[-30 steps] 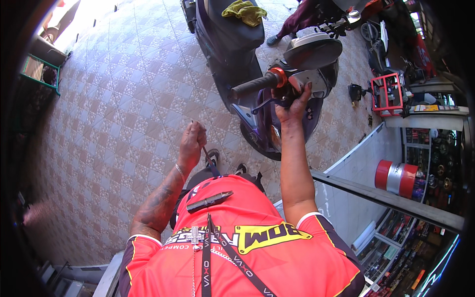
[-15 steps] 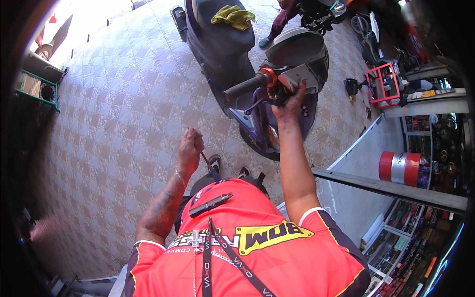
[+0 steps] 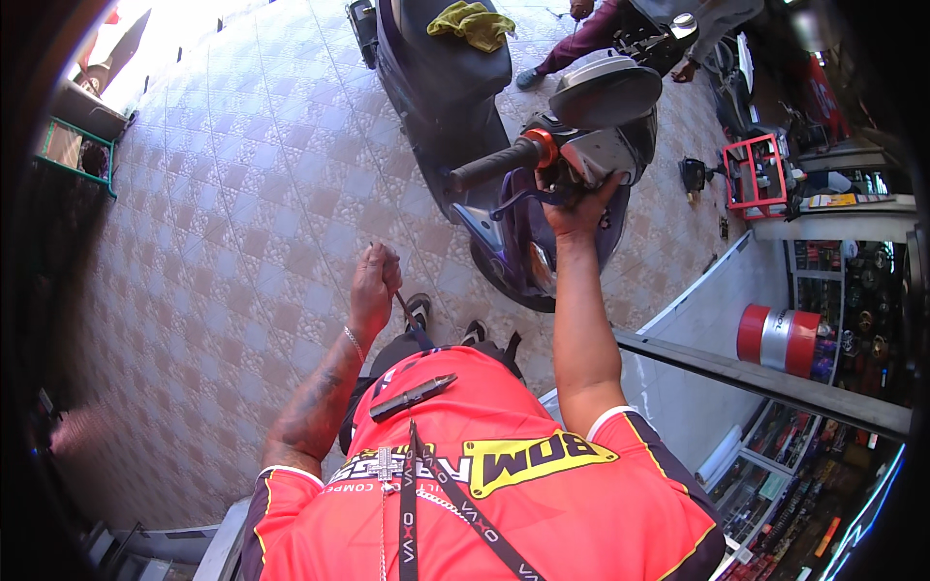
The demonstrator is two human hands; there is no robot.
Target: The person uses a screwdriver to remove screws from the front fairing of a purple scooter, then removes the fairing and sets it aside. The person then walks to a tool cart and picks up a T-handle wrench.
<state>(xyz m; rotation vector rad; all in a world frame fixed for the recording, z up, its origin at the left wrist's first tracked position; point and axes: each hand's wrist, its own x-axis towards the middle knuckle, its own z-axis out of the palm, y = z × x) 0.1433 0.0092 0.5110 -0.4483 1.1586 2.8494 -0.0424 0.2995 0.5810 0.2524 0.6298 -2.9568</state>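
A dark scooter [image 3: 436,82] stands in front of me. My right hand [image 3: 578,215] reaches to its handlebar and grips the control housing [image 3: 593,155] from below, thumb on the right side; the other fingers are partly hidden. Beside that hand are the black rubber grip [image 3: 492,167], an orange-red ring [image 3: 542,145] and a dark lever [image 3: 518,199]. Just above sits a round mirror [image 3: 608,95]. My left hand [image 3: 374,286] is closed in front of my waist, apart from the scooter. A thin dark rod [image 3: 406,308] sticks out below its fist; its other end is hidden.
A yellow-green cloth [image 3: 472,26] lies on the scooter seat. Beyond, another person's leg [image 3: 567,50] and hand [image 3: 685,70] show near a second motorbike. At right stand a red metal frame [image 3: 756,176], a low white partition [image 3: 678,329] and a red-and-white drum [image 3: 778,339].
The scooter and my right hand on it appear slightly further right in view. The co-worker's arm and hand have come into sight at the top right. My left hand has barely moved.
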